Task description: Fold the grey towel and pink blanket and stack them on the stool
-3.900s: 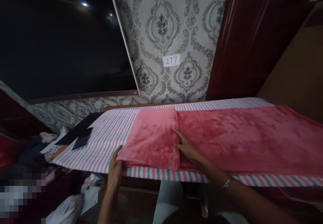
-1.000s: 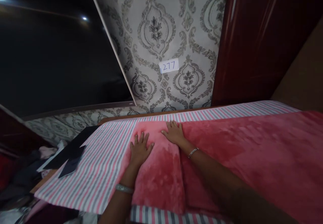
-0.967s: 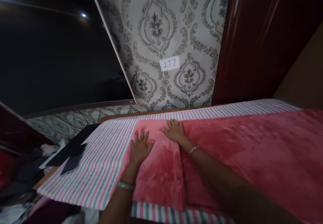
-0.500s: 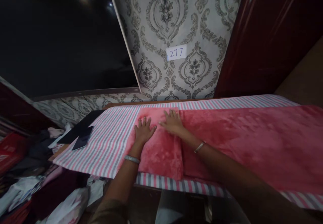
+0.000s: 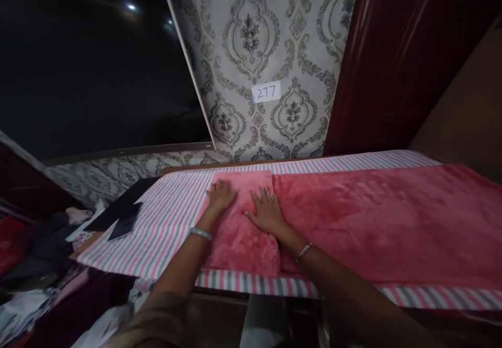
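A plush pink blanket point(image 5: 372, 222) lies lengthwise over a striped cloth point(image 5: 157, 233). Its left end is folded over into a smaller panel point(image 5: 243, 254), whose free edge runs front to back. My left hand point(image 5: 220, 195) rests flat near the far left corner of that panel, fingers spread. Palm down on the same panel, close to its right edge, lies my right hand point(image 5: 269, 212), fingers apart. Neither hand grips anything.
A phone point(image 5: 126, 221) lies on the striped cloth's left end, beside a black flat object point(image 5: 121, 201). Heaped clothes point(image 5: 47, 295) are at the lower left. Behind stand a large dark screen point(image 5: 98, 65) and a wall label point(image 5: 266, 92) reading 277.
My right hand has slid toward me over the folded panel. My left hand has shifted slightly farther back and left on it. The camera view has also moved a little.
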The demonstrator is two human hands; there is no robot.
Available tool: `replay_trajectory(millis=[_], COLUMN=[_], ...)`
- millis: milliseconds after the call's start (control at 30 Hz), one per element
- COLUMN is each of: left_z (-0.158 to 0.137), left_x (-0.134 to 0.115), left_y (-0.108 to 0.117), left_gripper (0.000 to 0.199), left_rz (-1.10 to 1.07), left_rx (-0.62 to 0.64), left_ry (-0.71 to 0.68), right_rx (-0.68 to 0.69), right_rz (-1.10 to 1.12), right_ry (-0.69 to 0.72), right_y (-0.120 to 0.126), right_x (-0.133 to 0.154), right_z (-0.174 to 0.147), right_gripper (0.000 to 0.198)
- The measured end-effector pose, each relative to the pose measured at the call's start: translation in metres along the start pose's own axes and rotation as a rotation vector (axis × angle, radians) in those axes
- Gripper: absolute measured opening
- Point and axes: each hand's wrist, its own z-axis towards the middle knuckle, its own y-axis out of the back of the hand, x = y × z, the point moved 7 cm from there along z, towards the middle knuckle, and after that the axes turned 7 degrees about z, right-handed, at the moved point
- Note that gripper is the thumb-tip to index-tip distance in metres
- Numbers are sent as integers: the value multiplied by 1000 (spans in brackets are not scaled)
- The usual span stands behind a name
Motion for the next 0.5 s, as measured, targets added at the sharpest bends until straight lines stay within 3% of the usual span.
replay_trajectory(millis=[100,300,500], left_z=[20,40,43], left_x=[-7,2,3], left_y=[10,-25,-26], left_gripper=[70,70,67], left_rz=[22,24,49], left_rx=[-83,-70,-106], left_ry=[-32,-7,-17], right_rx=[-4,39,56], right_rz=[17,81,153], right_ry=[-1,8,-7], right_y=[1,2,11], right_x=[0,0,4], right_z=[-1,-1,-1], right_gripper=[83,87,87])
